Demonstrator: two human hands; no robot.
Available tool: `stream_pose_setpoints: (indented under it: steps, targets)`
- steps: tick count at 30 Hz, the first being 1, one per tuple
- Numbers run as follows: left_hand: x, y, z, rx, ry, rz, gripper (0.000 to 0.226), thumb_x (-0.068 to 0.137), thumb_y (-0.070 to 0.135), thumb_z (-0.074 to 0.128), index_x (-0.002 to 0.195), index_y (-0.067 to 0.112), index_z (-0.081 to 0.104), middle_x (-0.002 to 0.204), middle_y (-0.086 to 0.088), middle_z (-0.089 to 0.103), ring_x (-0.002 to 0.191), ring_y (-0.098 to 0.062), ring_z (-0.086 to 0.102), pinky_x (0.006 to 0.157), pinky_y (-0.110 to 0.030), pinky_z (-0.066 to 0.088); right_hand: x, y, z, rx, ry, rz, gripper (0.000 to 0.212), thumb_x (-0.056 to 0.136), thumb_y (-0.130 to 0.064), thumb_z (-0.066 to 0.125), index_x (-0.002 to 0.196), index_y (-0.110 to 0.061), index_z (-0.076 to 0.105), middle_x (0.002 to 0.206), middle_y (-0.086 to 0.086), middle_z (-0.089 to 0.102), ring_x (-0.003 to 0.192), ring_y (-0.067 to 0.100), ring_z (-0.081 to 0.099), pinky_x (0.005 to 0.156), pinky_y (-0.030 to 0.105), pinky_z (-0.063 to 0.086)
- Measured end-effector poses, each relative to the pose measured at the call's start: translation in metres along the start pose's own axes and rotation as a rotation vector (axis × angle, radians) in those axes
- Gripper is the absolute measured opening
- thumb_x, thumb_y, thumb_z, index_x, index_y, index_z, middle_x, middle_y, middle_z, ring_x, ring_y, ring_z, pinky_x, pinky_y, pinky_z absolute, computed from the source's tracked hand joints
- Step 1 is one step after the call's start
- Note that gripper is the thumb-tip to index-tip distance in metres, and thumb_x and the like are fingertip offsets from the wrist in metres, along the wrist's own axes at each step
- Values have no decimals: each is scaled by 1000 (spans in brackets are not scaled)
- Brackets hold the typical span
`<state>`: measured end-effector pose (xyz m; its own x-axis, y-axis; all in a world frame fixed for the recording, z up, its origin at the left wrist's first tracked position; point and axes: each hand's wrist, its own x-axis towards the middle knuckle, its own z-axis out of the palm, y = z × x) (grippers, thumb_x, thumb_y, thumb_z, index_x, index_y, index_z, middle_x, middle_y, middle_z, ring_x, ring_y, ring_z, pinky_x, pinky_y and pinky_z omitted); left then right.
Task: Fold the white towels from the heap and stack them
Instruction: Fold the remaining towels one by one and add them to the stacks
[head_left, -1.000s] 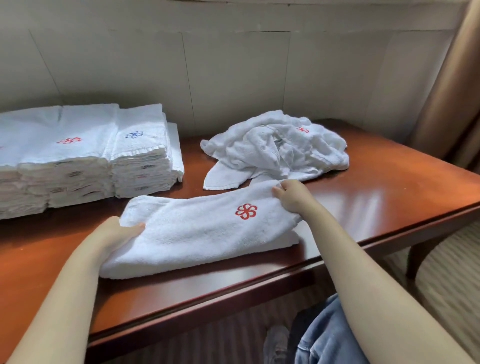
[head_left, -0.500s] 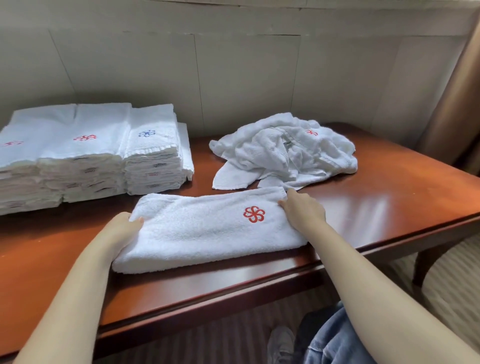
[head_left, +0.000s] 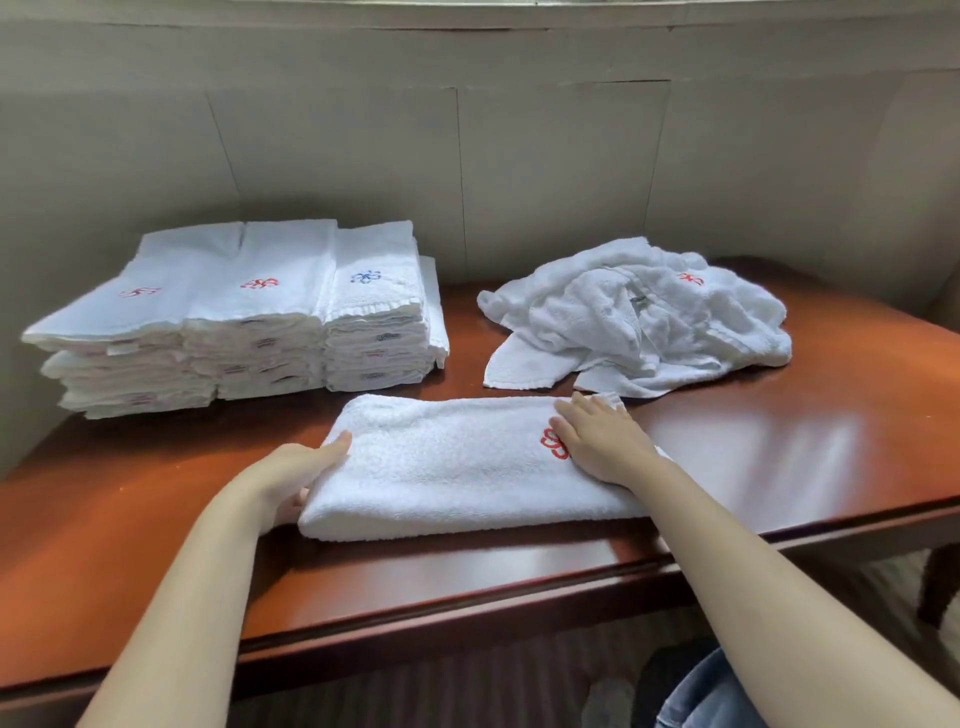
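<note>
The stacks (head_left: 249, 312) of folded towels stand at the back left corner of the table (head_left: 805, 441). In front of them, near the front edge, the left hand (head_left: 296, 473) grips the left end of the towel (head_left: 457, 467), thumb on top and fingers under it. A second ago the right hand (head_left: 602, 441) pinched the far right corner. Now it lies flat with straight fingers and presses the right part, half covering the red logo (head_left: 553, 447). I think this fold is finished and the next fold can begin. The heap (head_left: 639, 317) waits at the back right.
</note>
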<state>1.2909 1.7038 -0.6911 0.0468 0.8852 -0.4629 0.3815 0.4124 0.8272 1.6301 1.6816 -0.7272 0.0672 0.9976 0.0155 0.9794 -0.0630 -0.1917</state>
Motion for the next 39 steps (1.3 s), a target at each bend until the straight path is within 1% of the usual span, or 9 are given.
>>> stream_pose_setpoints:
  steps: [3, 6, 10, 15, 18, 25, 30, 35, 39]
  targets:
    - [-13, -6, -7, 129, -115, -54, 43, 82, 44, 70, 111, 14, 61, 110, -5, 66, 98, -22, 64, 66, -30, 56, 5, 0, -5, -31, 57, 3, 51, 100, -37, 25, 150, -28, 20, 160, 4, 7, 147, 22, 3, 117, 45, 1]
    - [-14, -14, -8, 33, -65, 26, 31, 82, 24, 73, 108, 9, 62, 113, -11, 66, 90, -19, 63, 63, -28, 54, 10, 0, -11, 25, 40, 0, 48, 101, -34, 25, 148, -23, 28, 156, 4, 25, 145, 19, 16, 117, 44, 5]
    - [0, -16, -15, -392, 326, 160, 47, 91, 15, 63, 131, -1, 45, 125, -19, 55, 95, -22, 57, 70, -33, 52, 4, -18, -16, -30, 127, 35, 34, 99, -34, 34, 109, -13, 58, 118, 10, 62, 109, 29, 56, 87, 36, 40]
    - [19, -18, -19, -655, 459, 63, 72, 92, 14, 59, 148, 1, 16, 138, -12, 48, 117, -26, 55, 86, -34, 49, -8, -52, -23, -93, 223, -16, 38, 95, -39, 41, 74, -12, 56, 91, 10, 63, 91, 31, 59, 66, 30, 36]
    - [19, -16, -8, -462, 463, 85, 98, 75, 12, 74, 146, 2, 7, 138, -11, 43, 120, -27, 52, 96, -37, 47, -15, -64, -18, -34, 125, -20, 38, 96, -46, 39, 73, -18, 51, 83, 3, 56, 84, 27, 58, 65, 30, 36]
    - [19, -23, 6, -513, 519, 92, 57, 82, 10, 69, 128, -2, 37, 125, -15, 54, 113, -31, 57, 97, -46, 49, -12, -82, -9, 20, -100, -89, 35, 97, -44, 42, 74, -18, 45, 93, 4, 61, 79, 23, 53, 64, 30, 36]
    - [12, -13, 2, -521, 444, 252, 26, 91, 5, 53, 116, 0, 49, 111, -16, 59, 97, -30, 62, 84, -40, 53, -21, -86, -24, 432, -662, -43, 30, 89, -45, 58, 77, -18, 64, 66, -3, 65, 51, 14, 63, 46, 22, 48]
    - [-8, 12, 7, -492, 316, 555, 17, 97, 6, 50, 112, 13, 49, 111, -11, 60, 104, -27, 59, 94, -44, 49, 0, -105, -22, 781, -367, 8, 44, 94, -43, 51, 128, -15, 46, 92, 4, 63, 76, 16, 63, 63, 25, 51]
    - [-22, 25, 4, -590, 185, 657, 22, 96, 3, 52, 109, 20, 52, 101, 0, 67, 88, -13, 68, 76, -30, 57, 16, -115, -22, 1083, -463, 52, 68, 89, -50, 58, 143, -16, 35, 137, 12, 50, 122, 28, 53, 104, 41, 44]
